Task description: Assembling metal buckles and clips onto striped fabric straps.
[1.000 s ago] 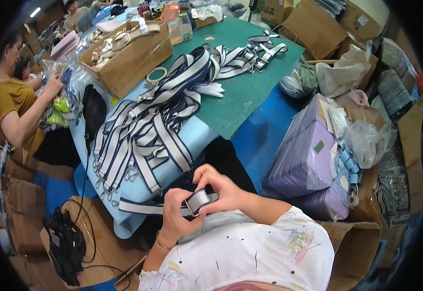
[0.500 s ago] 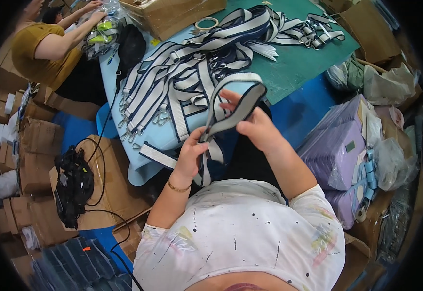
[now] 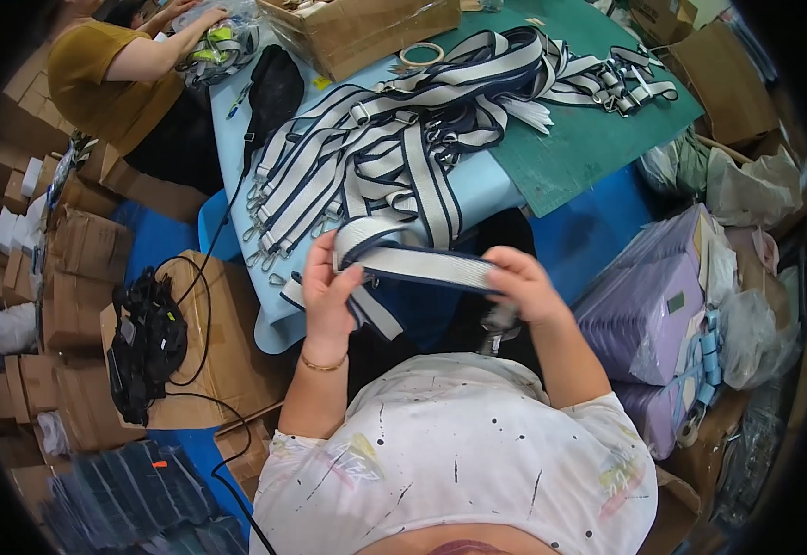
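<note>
A white webbing strap with dark blue edges [image 3: 431,265] runs between my two hands in front of my chest. My left hand [image 3: 327,294] grips it where it loops over, and one tail hangs below toward the table edge. The fingers of my right hand [image 3: 525,289] are closed on the other stretch, with a blurred dark end dangling beneath. Just beyond, a heap of similar straps [image 3: 394,148] lies over the table, metal snap hooks [image 3: 278,250] gathered along its near-left side.
Light blue sheeting and a green mat [image 3: 597,157] cover the table. On it are a cardboard box [image 3: 357,37], a tape roll [image 3: 421,55] and a black pouch [image 3: 276,88]. A co-worker [image 3: 107,83] handles bagged items at far left. Purple packed goods [image 3: 644,296] stand right; cartons [image 3: 89,250] line the left.
My right hand has come down and outward, drawing the strap from an upright loop into a near-level stretch. My left hand has shifted left. The view has moved slightly.
</note>
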### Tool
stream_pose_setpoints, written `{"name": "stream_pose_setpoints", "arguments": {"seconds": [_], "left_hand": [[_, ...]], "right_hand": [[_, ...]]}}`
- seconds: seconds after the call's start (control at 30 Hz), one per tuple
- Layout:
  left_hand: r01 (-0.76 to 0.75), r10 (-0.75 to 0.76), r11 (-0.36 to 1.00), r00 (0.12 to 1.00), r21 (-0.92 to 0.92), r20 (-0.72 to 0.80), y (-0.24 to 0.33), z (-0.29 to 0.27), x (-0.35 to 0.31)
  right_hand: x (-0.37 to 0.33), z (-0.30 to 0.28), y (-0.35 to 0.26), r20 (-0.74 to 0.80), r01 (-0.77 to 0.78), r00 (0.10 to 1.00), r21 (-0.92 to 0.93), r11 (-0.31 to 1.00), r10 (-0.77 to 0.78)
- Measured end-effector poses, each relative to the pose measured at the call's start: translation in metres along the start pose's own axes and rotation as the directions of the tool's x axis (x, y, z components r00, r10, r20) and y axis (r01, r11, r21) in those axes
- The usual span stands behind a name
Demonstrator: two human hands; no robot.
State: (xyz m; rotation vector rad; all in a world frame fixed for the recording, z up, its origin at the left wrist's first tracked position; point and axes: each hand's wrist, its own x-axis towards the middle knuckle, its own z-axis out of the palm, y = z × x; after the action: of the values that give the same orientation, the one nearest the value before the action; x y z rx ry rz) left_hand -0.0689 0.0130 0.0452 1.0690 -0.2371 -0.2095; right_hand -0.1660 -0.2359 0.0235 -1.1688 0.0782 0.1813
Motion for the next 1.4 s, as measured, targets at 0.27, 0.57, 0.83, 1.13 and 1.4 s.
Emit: {"name": "stream_pose_setpoints", "arguments": {"seconds": [0.27, 0.57, 0.83, 1.13, 1.4], "left_hand": [[-0.219, 0.209, 0.976, 0.943, -0.012, -0.258, 0.034, -0.051, 0.016], [0.113, -0.134, 0.982, 0.982, 0.154, 0.132, 0.036, -0.028, 0.012], [0.281, -0.334, 0.943, 0.799, 0.18, 0.501, 0.001, 0.034, 0.036], [0.303, -0.349, 0.937, 0.777, 0.176, 0.524, -0.024, 0.05, 0.042], [0.335, -0.664, 0.732, 0.159, 0.593, 0.73, -0.033, 0.025, 0.001]], "right_hand": [[-0.038, -0.121, -0.03, -0.492, 0.414, 0.831, 0.231, 0.88, -0.262], [-0.015, -0.189, -0.09, -0.645, 0.433, 0.706, 0.066, 0.899, -0.292], [0.042, -0.211, -0.193, 0.124, -0.308, 0.479, -0.903, -0.299, -0.869], [0.046, -0.004, -0.08, 0.386, 0.395, 0.919, -0.892, 0.221, -0.085], [0.022, -0.016, -0.105, 0.66, 0.629, 0.727, -0.532, 0.566, -0.188]]}}
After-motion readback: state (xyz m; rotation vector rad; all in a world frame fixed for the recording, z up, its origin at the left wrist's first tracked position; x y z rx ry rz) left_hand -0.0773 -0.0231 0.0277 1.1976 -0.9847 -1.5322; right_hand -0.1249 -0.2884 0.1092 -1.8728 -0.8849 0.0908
